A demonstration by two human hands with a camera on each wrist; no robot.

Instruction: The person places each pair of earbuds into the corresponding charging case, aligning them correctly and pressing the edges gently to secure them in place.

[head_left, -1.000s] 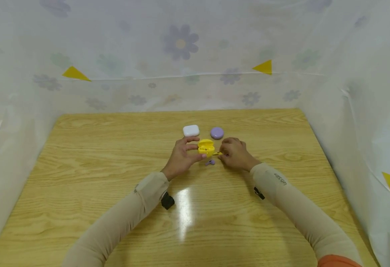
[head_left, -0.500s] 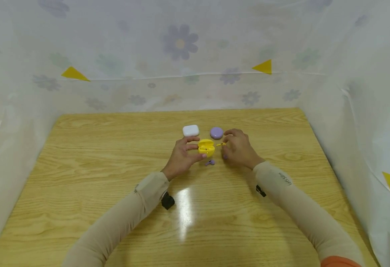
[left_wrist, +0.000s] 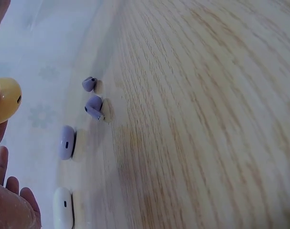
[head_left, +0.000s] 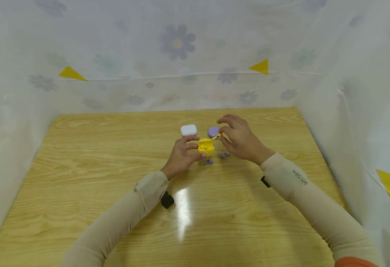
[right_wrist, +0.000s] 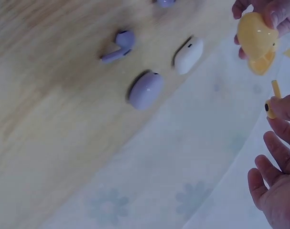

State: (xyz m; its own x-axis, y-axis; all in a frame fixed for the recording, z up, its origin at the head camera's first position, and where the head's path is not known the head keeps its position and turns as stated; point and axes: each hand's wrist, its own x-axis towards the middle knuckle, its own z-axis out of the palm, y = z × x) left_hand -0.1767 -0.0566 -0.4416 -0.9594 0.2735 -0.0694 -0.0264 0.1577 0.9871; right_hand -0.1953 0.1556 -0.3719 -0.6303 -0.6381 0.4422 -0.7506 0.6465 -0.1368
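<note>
Head: fingers (head_left: 226, 129) pinch yellow earbud (head_left: 216, 137); case (head_left: 205, 150) ajar.

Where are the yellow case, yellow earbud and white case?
Yellow case (head_left: 207, 151), head view: front of its base.
Yellow earbud (right_wrist: 276, 89), right wrist view: its stem.
White case (head_left: 189, 130), head view: middle of its top.

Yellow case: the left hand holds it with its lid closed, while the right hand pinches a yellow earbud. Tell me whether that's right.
Not quite: the lid is open, not closed; the head view shows it raised above the case's lower half. The rest stands: the left hand holds the yellow case, while the right hand pinches a yellow earbud.
</note>
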